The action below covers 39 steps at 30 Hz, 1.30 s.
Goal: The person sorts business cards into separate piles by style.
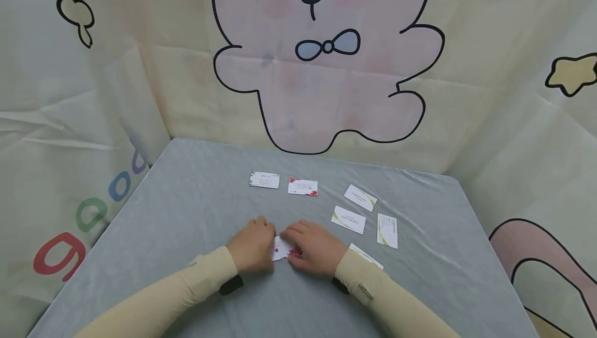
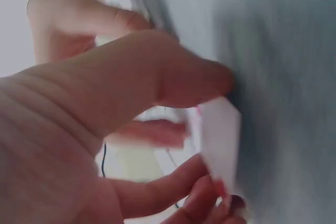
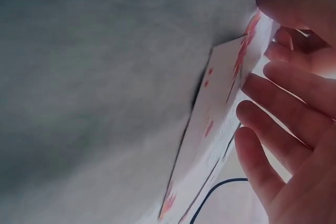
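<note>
A white business card with red flowers [image 1: 282,249] lies between the two hands near the middle of the table. My left hand [image 1: 253,244] grips its left end; in the left wrist view the thumb [image 2: 194,80] and the fingers [image 2: 163,190] are at opposite edges of the card [image 2: 223,135]. Over its right end is my right hand [image 1: 319,247], its fingers loosely extended and its thumb near the lower edge. In the right wrist view, fingers [image 3: 283,114] spread beside the card [image 3: 210,103]; whether they touch it I cannot tell.
Behind the hands lie a pale card [image 1: 264,180] and a red-flowered card [image 1: 302,187]. Several white-and-green cards, among them an angled one [image 1: 349,220] and an upright one [image 1: 387,230], are to the right. Another card [image 1: 366,256] is partly behind the right sleeve. Grey cloth covers the table [image 1: 200,193].
</note>
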Tool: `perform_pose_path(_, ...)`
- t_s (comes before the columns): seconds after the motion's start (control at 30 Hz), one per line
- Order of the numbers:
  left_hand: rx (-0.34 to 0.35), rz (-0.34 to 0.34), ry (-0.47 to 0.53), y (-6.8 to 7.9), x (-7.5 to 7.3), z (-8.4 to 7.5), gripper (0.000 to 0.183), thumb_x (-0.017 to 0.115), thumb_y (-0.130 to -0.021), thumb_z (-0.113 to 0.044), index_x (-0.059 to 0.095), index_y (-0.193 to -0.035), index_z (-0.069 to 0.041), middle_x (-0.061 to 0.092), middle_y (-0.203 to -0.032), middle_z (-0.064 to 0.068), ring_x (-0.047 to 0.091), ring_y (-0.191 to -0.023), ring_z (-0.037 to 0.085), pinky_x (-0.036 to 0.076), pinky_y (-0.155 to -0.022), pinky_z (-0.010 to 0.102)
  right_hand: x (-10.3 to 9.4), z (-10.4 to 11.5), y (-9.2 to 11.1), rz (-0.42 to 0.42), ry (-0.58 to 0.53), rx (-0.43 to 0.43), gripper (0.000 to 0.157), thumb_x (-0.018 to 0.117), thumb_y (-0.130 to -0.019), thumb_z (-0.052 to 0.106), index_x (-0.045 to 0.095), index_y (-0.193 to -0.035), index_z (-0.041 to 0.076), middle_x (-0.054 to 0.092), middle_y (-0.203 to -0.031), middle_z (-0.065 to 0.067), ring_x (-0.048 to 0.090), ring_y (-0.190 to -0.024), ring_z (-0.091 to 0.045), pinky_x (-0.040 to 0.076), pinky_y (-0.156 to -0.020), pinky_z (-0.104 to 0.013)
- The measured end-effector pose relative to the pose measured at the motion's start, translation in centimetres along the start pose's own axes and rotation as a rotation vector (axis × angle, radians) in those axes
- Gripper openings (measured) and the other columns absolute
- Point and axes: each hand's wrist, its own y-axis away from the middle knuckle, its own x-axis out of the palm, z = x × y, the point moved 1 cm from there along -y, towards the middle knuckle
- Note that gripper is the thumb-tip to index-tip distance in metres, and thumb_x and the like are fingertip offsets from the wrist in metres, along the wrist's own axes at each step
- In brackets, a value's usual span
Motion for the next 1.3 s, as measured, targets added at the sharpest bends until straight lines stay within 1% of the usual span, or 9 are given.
perform_pose_path(0.1,-0.036,-0.002,-0.047,-1.0,-1.2,0.9,0.039,0.092,-0.067,-0.012,0.067,-0.095,-0.003,0.056,-0.094,0.012,0.054,-0.086,0.028,0.054,-0.072,0.047,-0.1,-0.7,-1.4,0.032,-0.023,0.027,0.050,0.080,-0.095,0.030,0.066,-0.140,0.012,0.070,-0.131,-0.002,0.064,-0.122,-0.019,0.054,-0.109,-0.037)
perform_pose_path(0.17,-0.037,-0.003,-0.074,-2.4,-2.0,1.3,0.038,0.092,-0.071,-0.013,0.071,-0.101,-0.002,0.059,-0.097,0.013,0.056,-0.090,0.030,0.055,-0.077,0.048,-0.3,-1.7,-2.4,0.043,-0.039,0.067,0.055,0.081,-0.095,0.031,0.064,-0.143,0.011,0.068,-0.138,-0.005,0.063,-0.130,-0.023,0.052,-0.114,-0.040)
perform_pose_path(0.3,0.023,-0.017,-0.098,-7.2,-2.9,1.3,0.041,0.091,-0.080,-0.015,0.075,-0.115,-0.001,0.064,-0.106,0.014,0.059,-0.094,0.028,0.056,-0.086,0.045,-1.5,-5.1,-3.9,0.024,-0.049,0.204,0.062,0.084,-0.093,0.029,0.062,-0.147,0.009,0.067,-0.142,-0.010,0.062,-0.136,-0.028,0.051,-0.116,-0.044)
perform_pose_path(0.43,0.097,-0.031,-0.127,-12.2,-3.0,1.2,0.045,0.088,-0.087,-0.019,0.074,-0.127,-0.003,0.067,-0.116,0.014,0.063,-0.101,0.026,0.058,-0.092,0.044,-2.4,-9.2,-4.7,-0.005,-0.028,0.353,0.064,0.086,-0.091,0.026,0.062,-0.148,0.007,0.066,-0.143,-0.013,0.060,-0.138,-0.032,0.050,-0.117,-0.047)
perform_pose_path(0.6,0.109,-0.023,-0.180,-16.1,-2.5,1.7,0.048,0.087,-0.089,-0.023,0.074,-0.133,-0.010,0.069,-0.126,0.012,0.064,-0.113,0.028,0.057,-0.098,0.046,-2.2,-12.7,-5.4,0.040,-0.034,0.480,0.064,0.083,-0.093,0.029,0.062,-0.148,0.005,0.064,-0.149,-0.015,0.058,-0.142,-0.035,0.047,-0.121,-0.049)
perform_pose_path(0.73,0.107,0.003,-0.132,-17.3,-2.2,2.2,0.057,0.087,-0.090,-0.023,0.070,-0.142,-0.010,0.068,-0.133,0.015,0.065,-0.121,0.032,0.056,-0.102,0.049,-1.8,-13.6,-5.6,0.074,-0.073,0.501,0.062,0.081,-0.094,0.029,0.062,-0.148,0.006,0.064,-0.149,-0.016,0.059,-0.141,-0.035,0.047,-0.120,-0.051)
perform_pose_path(0.97,0.124,0.015,-0.093,-18.4,-2.1,3.1,0.059,0.086,-0.091,-0.023,0.067,-0.144,-0.008,0.068,-0.133,0.012,0.065,-0.118,0.026,0.054,-0.107,0.042,-2.1,-13.7,-6.0,0.023,-0.081,0.450,0.056,0.081,-0.093,0.021,0.065,-0.144,0.006,0.067,-0.142,-0.014,0.064,-0.130,-0.031,0.050,-0.116,-0.049)
perform_pose_path(1.13,0.149,0.017,-0.086,-18.4,-2.2,3.3,0.057,0.087,-0.091,-0.025,0.069,-0.142,-0.007,0.068,-0.130,0.013,0.064,-0.116,0.026,0.054,-0.106,0.042,-2.2,-13.6,-6.1,0.005,-0.067,0.418,0.052,0.080,-0.092,0.018,0.068,-0.140,0.003,0.068,-0.136,-0.016,0.064,-0.121,-0.032,0.052,-0.110,-0.049)
perform_pose_path(1.3,0.146,0.005,-0.070,-18.1,-2.2,3.2,0.055,0.086,-0.091,-0.022,0.069,-0.141,-0.006,0.067,-0.131,0.015,0.063,-0.118,0.029,0.054,-0.107,0.044,-1.7,-13.8,-6.1,-0.011,-0.068,0.422,0.050,0.078,-0.092,0.018,0.068,-0.140,0.004,0.068,-0.137,-0.016,0.064,-0.125,-0.034,0.050,-0.113,-0.049)
